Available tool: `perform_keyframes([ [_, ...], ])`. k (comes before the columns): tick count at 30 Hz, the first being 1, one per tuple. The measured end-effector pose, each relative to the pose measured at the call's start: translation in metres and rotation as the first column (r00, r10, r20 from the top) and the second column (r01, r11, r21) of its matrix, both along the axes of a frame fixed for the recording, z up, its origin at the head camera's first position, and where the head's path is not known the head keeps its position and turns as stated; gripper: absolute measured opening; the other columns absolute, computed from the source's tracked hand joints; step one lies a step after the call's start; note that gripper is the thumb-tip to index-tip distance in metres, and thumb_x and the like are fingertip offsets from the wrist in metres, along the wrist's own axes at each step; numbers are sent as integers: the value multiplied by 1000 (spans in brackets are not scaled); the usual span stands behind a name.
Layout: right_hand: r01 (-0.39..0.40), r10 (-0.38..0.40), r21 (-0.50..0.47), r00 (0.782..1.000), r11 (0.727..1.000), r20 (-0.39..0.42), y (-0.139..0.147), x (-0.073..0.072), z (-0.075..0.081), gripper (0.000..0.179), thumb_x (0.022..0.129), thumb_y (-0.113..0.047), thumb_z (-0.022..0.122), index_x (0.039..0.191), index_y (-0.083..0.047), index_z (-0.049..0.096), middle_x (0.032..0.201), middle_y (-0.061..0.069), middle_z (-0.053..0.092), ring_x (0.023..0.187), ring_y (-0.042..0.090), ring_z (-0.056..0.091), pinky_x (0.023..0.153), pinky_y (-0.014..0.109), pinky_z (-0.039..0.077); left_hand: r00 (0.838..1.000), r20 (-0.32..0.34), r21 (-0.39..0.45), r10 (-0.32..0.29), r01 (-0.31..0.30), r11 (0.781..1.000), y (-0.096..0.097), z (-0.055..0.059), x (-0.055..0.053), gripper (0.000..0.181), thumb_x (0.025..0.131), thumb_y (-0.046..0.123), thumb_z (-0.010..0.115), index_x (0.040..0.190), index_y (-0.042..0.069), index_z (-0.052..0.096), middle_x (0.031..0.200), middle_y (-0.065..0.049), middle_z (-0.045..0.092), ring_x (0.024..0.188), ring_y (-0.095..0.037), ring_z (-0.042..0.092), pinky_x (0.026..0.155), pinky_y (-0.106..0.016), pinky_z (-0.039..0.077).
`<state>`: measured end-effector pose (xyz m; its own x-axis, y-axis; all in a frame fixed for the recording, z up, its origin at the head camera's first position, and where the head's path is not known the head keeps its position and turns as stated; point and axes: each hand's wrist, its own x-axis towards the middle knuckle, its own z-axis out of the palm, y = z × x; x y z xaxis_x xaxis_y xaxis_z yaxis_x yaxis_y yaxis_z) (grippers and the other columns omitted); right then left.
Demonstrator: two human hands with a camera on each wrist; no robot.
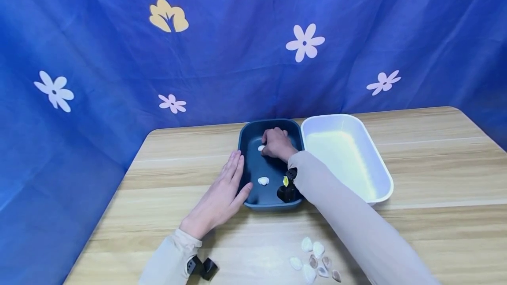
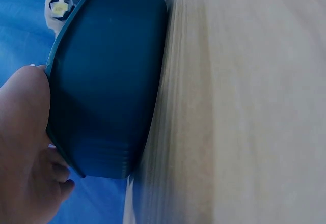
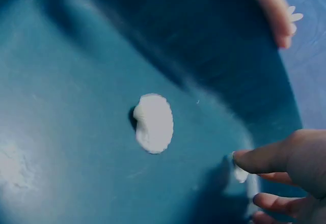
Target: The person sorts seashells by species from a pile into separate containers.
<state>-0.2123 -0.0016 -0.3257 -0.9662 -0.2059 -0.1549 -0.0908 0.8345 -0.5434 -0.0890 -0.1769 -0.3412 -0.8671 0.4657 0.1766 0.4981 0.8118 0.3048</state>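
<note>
Inside the dark teal tray (image 1: 253,166), my right hand (image 1: 277,144) is bent down at the far end, pinching a small white seashell (image 3: 241,174) between thumb and fingers close to the tray floor. A second white seashell (image 1: 263,181), ridged and scalloped, lies apart from it on the tray floor nearer to me; it is large in the right wrist view. My left hand (image 1: 222,195) lies along the tray's left side with straight fingers touching the rim, the thumb over the near left corner. The left wrist view shows this hand against the tray's outer wall (image 2: 109,81).
A white tray (image 1: 386,184) stands right beside the teal one. Several white and brownish seashells (image 1: 313,261) lie loose on the wooden table (image 1: 435,223) near its front, left of my right forearm. A blue curtain (image 1: 237,56) with flowers hangs behind the table.
</note>
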Motion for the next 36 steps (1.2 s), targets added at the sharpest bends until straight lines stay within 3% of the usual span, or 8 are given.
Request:
perform_keyframes([
  [7, -74, 83, -215, 996, 974, 31, 9, 9, 41, 34, 85, -18, 75, 115, -8, 64, 117, 9, 62, 106, 24, 57, 94, 37, 48, 1000, 14, -2, 1, -1, 1000, 0, 0, -7, 66, 102, 32, 44, 151, -6, 18, 160, -16, 10, 148, -23, 2, 118, -44, 15],
  [11, -176, 181, -332, 983, 927, -18, 25, 36, 68, 31, 87, -20, 73, 115, -10, 65, 118, 7, 64, 107, 22, 60, 94, 34, 49, 1000, 14, -5, -4, 4, 1000, 0, 2, -11, 66, 102, 32, 44, 151, -6, 17, 160, -17, 9, 148, -24, 2, 118, -45, 15],
  [15, -287, 267, -429, 958, 856, -107, 48, 71, 77, 25, 86, -15, 73, 110, -8, 68, 111, 7, 67, 93, 19, 65, 85, 31, 53, 1000, 21, -14, 3, -3, 1000, 1, 2, -10, 67, 103, 33, 43, 151, -4, 16, 161, -16, 8, 148, -23, 0, 118, -46, 15],
  [18, -324, 288, -493, 946, 807, -150, 67, 97, 73, 20, 86, -10, 72, 106, -6, 69, 105, 5, 68, 88, 16, 65, 80, 31, 54, 1000, 17, -17, 5, -5, 1000, 1, 2, -9, 67, 102, 33, 43, 151, -4, 16, 161, -16, 7, 148, -24, 1, 118, -47, 16],
  [21, -332, 287, -515, 943, 790, -167, 86, 121, 63, 16, 85, -8, 71, 101, -7, 70, 97, 0, 68, 84, 14, 63, 76, 30, 53, 1000, 7, -13, 4, -4, 1000, 1, 2, -8, 68, 102, 33, 43, 151, -5, 16, 161, -17, 8, 148, -25, 2, 118, -47, 16],
  [29, -288, 200, -407, 949, 867, -245, 124, 171, 21, 14, 81, -5, 74, 92, -13, 71, 84, -10, 65, 74, 4, 58, 68, 23, 52, 1000, 10, -10, 2, -2, 1000, 2, 2, -6, 68, 103, 34, 42, 151, -6, 18, 161, -16, 6, 148, -23, 0, 118, -45, 15],
  [33, -320, 183, -370, 916, 872, -358, 136, 187, 8, 19, 79, -3, 76, 92, -16, 70, 85, -10, 65, 73, 1, 57, 66, 23, 52, 1000, 15, -8, 4, -4, 1000, 2, 1, -6, 68, 102, 34, 42, 151, -6, 17, 161, -16, 6, 148, -24, 1, 118, -46, 15],
  [36, -362, 206, -375, 896, 853, -394, 141, 193, 0, 23, 77, 0, 77, 92, -16, 69, 86, -7, 65, 73, 1, 57, 64, 23, 52, 1000, 14, -11, 2, -2, 1000, 3, -1, -5, 68, 102, 34, 44, 151, -6, 17, 160, -17, 7, 148, -26, 2, 118, -47, 16],
])
